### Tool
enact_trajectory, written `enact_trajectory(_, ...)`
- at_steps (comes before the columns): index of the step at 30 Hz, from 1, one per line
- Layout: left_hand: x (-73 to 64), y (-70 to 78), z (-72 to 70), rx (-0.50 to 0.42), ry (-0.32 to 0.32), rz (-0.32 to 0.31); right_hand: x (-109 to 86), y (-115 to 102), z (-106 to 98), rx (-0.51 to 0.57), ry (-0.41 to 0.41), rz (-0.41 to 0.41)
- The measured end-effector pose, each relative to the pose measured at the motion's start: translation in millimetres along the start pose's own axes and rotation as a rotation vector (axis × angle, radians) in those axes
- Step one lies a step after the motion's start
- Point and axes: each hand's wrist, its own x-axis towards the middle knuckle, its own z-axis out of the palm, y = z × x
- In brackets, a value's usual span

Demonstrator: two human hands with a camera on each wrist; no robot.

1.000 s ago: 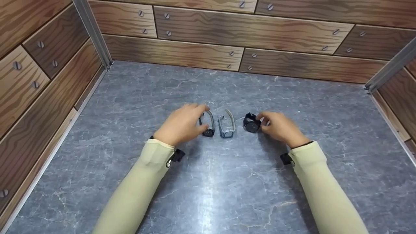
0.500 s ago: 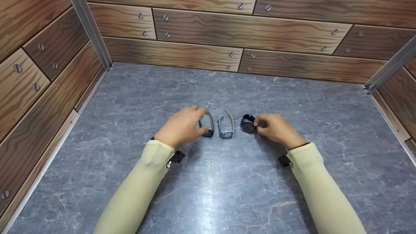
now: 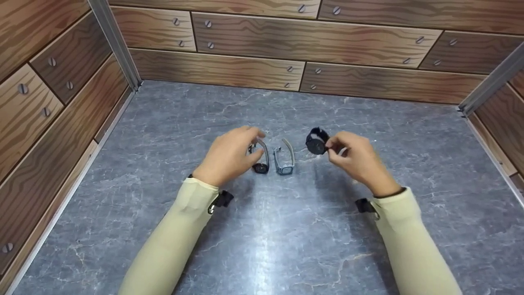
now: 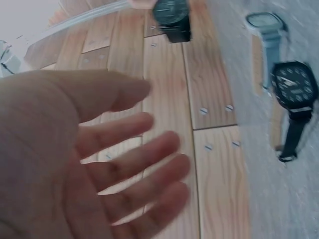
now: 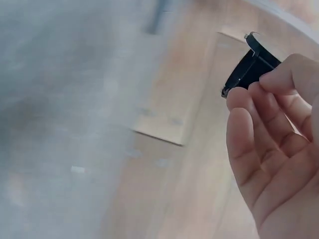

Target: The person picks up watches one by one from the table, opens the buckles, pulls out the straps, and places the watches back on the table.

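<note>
My right hand point(image 3: 354, 157) pinches a black round-faced watch point(image 3: 316, 141) between thumb and fingertips, held above the table. In the right wrist view this black watch point(image 5: 251, 67) is seen edge-on. My left hand point(image 3: 229, 155) hovers beside a black watch with a squarish face point(image 3: 260, 168). The left wrist view shows that hand point(image 4: 114, 149) with thumb and fingers apart and nothing between them, and the squarish black watch point(image 4: 295, 87) lying off to the right. Between the hands, a pale blue watch with a rectangular face point(image 3: 285, 169) lies on the table.
The grey marbled tabletop point(image 3: 262, 229) is bounded by a wood-patterned back wall point(image 3: 245, 37) and side walls. Metal posts point(image 3: 116, 45) stand at the corners. A small white speck point(image 5: 78, 169) lies on the table in the right wrist view.
The right hand took hold of the round black watch, moved it slightly left, then raised it off the table. The left hand has lifted a little from the squarish black watch.
</note>
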Motion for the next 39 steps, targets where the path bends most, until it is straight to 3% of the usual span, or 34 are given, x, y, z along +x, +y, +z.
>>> enact_trajectory(6, -7.6, 13.1, -14.5, -0.084, 0.164, 0.102, -8.7, -46.7, -30.3, 0.044, 0.193, -0.245)
enact_trajectory(10, -15.3, 24.8, -22.0, -0.112, 0.245, 0.158, -16.7, -69.0, -38.6, 0.050, 0.255, -0.391)
enact_trajectory(15, -24.9, 36.7, -28.7, -0.086, 0.325, 0.212, -21.3, -79.3, -41.3, 0.022, 0.296, -0.455)
enact_trajectory(20, -30.0, 41.4, -32.9, -0.076, 0.356, 0.252, -20.5, -78.6, -38.9, 0.003, 0.285, -0.509)
enact_trajectory(27, -30.0, 43.3, -32.5, -0.068, 0.331, 0.268, -20.0, -75.0, -34.9, 0.052, 0.210, -0.631)
enact_trajectory(33, -31.9, 45.0, -32.7, -0.096, 0.292, 0.268, -19.8, -77.5, -34.5, 0.022, 0.167, -0.669)
enact_trajectory(35, -32.5, 45.5, -33.7, -0.165, 0.235, 0.261, -20.5, -80.3, -34.7, 0.004, 0.171, -0.677)
enact_trajectory(39, -33.2, 45.8, -36.3, -0.381, 0.057, 0.227, -22.5, -89.3, -34.7, -0.007, 0.184, -0.712)
